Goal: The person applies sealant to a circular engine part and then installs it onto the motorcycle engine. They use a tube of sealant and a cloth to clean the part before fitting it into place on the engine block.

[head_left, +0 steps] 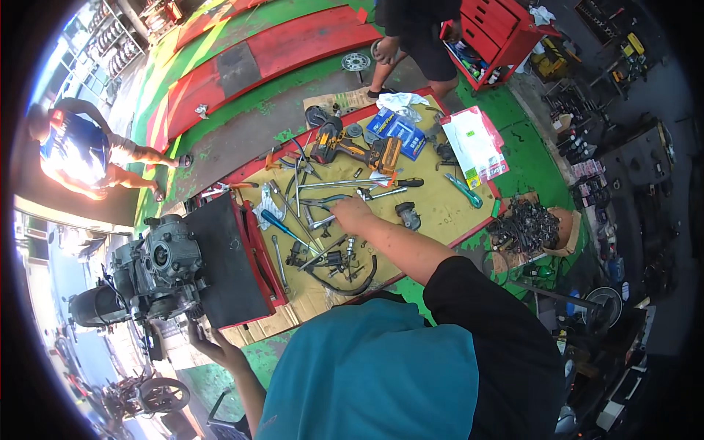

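Observation:
My right hand (353,215) reaches over the tools in the middle of the bench, beside dark-handled pliers (323,201) and a chrome wrench (323,222). Its fingertips are too small and hidden to show a grip. At the lower left, my left hand (222,353) has its fingers apart, close below a grey motorcycle engine (167,253); whether it touches the engine is unclear. Around the right hand lie a blue screwdriver (282,224), a long-shafted screwdriver (408,182), a yellow-black cordless impact wrench (350,147) and a small dark metal part (408,215).
A curved black hose (357,289) lies on the near side of the cardboard-covered bench (440,209). A box of dark metal parts (524,229) stands to the right. Two people (422,40) are beyond and to the left, near red ramps (213,77). A red tool cabinet (491,37) stands behind.

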Tool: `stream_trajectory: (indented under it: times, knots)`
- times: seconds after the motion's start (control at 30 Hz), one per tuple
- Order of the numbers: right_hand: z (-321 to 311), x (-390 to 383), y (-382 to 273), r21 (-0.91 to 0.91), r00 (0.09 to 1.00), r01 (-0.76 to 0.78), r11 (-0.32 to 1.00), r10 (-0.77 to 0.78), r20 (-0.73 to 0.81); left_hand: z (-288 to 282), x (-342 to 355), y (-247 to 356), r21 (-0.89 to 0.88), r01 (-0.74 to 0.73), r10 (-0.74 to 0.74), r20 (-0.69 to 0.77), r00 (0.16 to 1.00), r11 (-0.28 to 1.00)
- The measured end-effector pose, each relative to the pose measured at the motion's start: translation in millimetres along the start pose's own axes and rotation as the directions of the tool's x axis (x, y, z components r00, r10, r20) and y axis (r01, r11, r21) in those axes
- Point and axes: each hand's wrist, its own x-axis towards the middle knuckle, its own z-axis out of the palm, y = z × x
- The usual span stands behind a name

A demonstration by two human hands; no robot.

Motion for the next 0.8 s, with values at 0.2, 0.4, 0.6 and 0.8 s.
stream_trajectory:
  times: [0.2,0.4,0.6,0.8]
  knots:
    - [-15,-12,6,0.155,0.994,0.026,0.988,-0.008,-0.112,0,-67,9,0.005,0.149,-0.147,0.172,0.974,0.989]
    - [-43,-23,51,0.406,0.953,-0.092,0.909,0.199,-0.229,-9,-91,13,0.113,0.207,-0.228,0.232,0.946,0.972]
    - [-82,55,136,0.327,0.841,-0.161,0.931,0.303,-0.449,-26,-120,10,0.233,0.211,-0.273,0.281,0.920,0.949]
    - [-66,140,196,-0.035,0.963,-0.161,0.986,0.149,-0.225,-33,-145,23,0.259,0.421,-0.477,0.213,0.853,0.869]
